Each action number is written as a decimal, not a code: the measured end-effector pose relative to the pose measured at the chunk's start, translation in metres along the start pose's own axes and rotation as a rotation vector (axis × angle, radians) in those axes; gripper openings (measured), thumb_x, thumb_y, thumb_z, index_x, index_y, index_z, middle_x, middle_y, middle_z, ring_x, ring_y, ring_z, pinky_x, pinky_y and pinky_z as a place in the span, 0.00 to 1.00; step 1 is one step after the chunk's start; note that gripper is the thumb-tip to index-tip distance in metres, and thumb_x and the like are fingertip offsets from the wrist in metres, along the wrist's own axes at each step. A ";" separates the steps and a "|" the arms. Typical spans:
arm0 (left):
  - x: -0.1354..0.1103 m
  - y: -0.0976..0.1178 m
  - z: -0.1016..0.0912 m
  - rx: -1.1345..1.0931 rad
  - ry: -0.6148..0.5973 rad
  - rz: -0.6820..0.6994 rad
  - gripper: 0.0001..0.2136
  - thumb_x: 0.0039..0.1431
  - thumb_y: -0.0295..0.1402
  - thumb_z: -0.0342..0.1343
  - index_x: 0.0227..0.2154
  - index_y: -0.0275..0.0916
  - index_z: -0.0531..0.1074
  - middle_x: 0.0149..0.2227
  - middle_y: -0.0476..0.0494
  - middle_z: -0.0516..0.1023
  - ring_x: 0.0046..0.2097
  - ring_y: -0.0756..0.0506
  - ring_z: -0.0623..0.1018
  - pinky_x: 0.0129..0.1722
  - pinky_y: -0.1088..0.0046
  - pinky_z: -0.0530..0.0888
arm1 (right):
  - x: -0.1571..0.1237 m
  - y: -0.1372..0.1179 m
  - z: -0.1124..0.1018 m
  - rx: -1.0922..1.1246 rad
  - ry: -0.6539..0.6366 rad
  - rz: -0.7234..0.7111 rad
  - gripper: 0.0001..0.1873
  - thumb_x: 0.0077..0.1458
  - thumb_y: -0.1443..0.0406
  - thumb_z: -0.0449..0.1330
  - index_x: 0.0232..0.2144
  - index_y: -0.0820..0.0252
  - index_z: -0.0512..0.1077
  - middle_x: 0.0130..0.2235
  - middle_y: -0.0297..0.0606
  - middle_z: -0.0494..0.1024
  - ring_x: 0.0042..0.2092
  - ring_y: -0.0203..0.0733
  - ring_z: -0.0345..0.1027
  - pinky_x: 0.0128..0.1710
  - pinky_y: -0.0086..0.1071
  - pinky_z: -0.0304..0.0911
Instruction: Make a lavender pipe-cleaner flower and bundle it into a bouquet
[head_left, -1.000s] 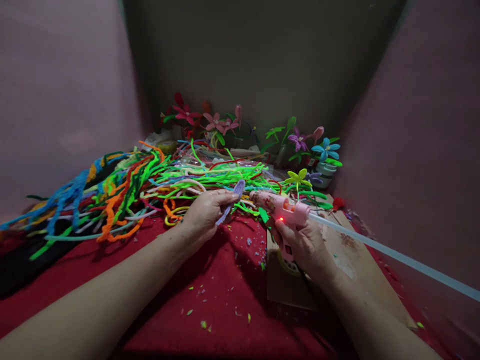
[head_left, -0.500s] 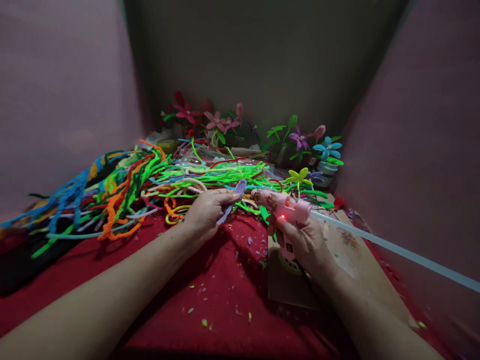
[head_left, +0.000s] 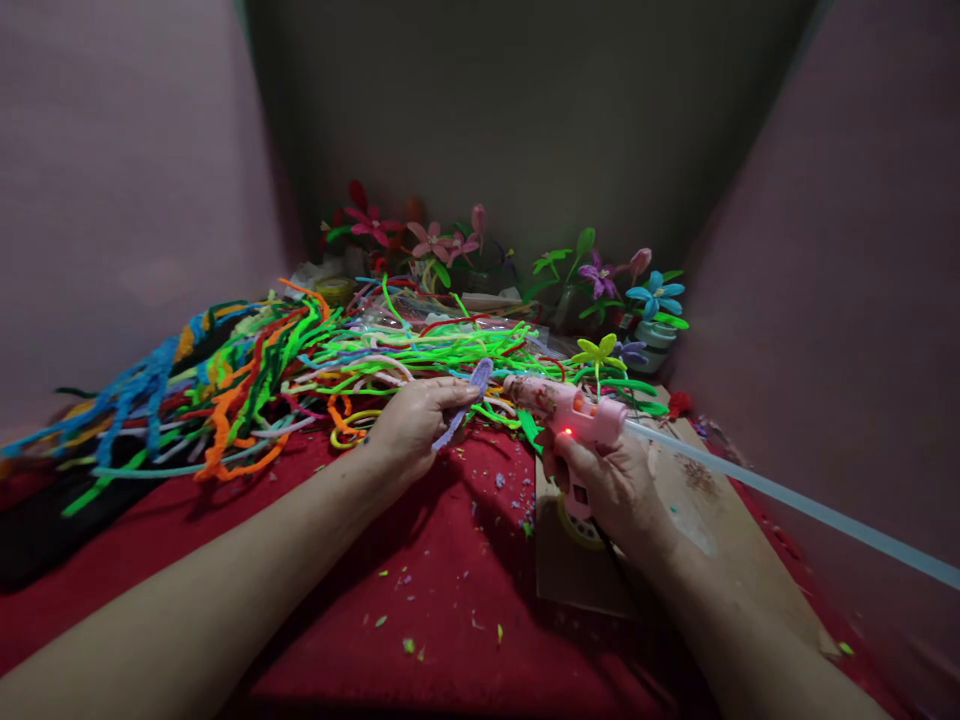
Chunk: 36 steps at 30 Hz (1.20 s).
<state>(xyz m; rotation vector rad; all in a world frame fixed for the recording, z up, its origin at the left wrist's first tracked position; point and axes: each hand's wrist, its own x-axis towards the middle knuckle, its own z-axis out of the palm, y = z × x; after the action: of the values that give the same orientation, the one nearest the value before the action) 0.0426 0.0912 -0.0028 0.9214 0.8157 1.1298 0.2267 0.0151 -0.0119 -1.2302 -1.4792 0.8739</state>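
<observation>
Between the thumb and fingers of my left hand (head_left: 411, 425) is a light purple pipe-cleaner petal (head_left: 480, 378), its rounded end up and a narrow end hanging below. My right hand (head_left: 611, 480) is wrapped round the handle of a pink hot glue gun (head_left: 570, 405), whose red light glows. The gun's nozzle points left at the petal, with a small gap between them. A long translucent glue stick (head_left: 787, 495) sticks out of the gun's back. My right fingers are partly hidden behind the handle.
A heap of colourful pipe cleaners (head_left: 420, 350) spreads across the red cloth (head_left: 360, 610). Behind it stand pipe-cleaner flowers, among them a blue one (head_left: 655, 295) in a white jar (head_left: 656, 345). Cardboard (head_left: 720, 540) lies under my right hand; fuzzy scraps dot the cloth.
The glue gun has shifted very slightly right in my right hand. My left hand and the purple petal stay where they were.
</observation>
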 end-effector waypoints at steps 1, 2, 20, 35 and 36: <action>0.001 0.000 0.000 0.000 -0.003 0.002 0.02 0.41 0.25 0.61 0.19 0.33 0.73 0.18 0.50 0.70 0.19 0.55 0.67 0.19 0.80 0.62 | 0.000 0.001 0.000 -0.008 -0.010 -0.006 0.18 0.53 0.53 0.54 0.20 0.59 0.66 0.20 0.33 0.66 0.21 0.33 0.56 0.20 0.29 0.51; 0.001 0.000 -0.001 0.001 -0.006 0.002 0.03 0.41 0.26 0.61 0.19 0.33 0.73 0.18 0.51 0.70 0.19 0.55 0.66 0.19 0.80 0.62 | 0.000 0.003 -0.001 -0.012 -0.015 -0.013 0.18 0.53 0.53 0.54 0.20 0.59 0.65 0.20 0.33 0.67 0.21 0.33 0.56 0.20 0.29 0.51; 0.000 0.002 0.000 0.020 0.027 -0.001 0.03 0.40 0.26 0.61 0.19 0.33 0.72 0.17 0.51 0.69 0.18 0.54 0.65 0.17 0.79 0.59 | -0.001 -0.001 0.003 0.042 -0.005 0.053 0.18 0.49 0.51 0.56 0.19 0.58 0.64 0.16 0.30 0.61 0.18 0.31 0.51 0.16 0.28 0.46; -0.001 0.001 0.001 0.016 0.042 -0.003 0.02 0.42 0.26 0.59 0.20 0.33 0.72 0.17 0.51 0.68 0.18 0.54 0.65 0.17 0.79 0.61 | -0.003 0.002 0.002 0.022 -0.046 0.088 0.20 0.50 0.50 0.56 0.19 0.58 0.63 0.17 0.30 0.60 0.19 0.31 0.50 0.18 0.29 0.44; -0.001 0.001 0.001 0.015 0.044 -0.002 0.02 0.43 0.26 0.59 0.20 0.33 0.72 0.17 0.50 0.69 0.18 0.54 0.65 0.18 0.79 0.61 | -0.003 0.002 0.002 0.023 -0.050 0.084 0.19 0.50 0.50 0.56 0.19 0.58 0.62 0.17 0.30 0.60 0.19 0.31 0.50 0.18 0.29 0.45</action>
<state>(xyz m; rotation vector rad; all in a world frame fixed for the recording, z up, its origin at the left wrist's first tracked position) 0.0427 0.0904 -0.0010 0.9103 0.8620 1.1471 0.2254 0.0123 -0.0148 -1.2692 -1.4621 0.9813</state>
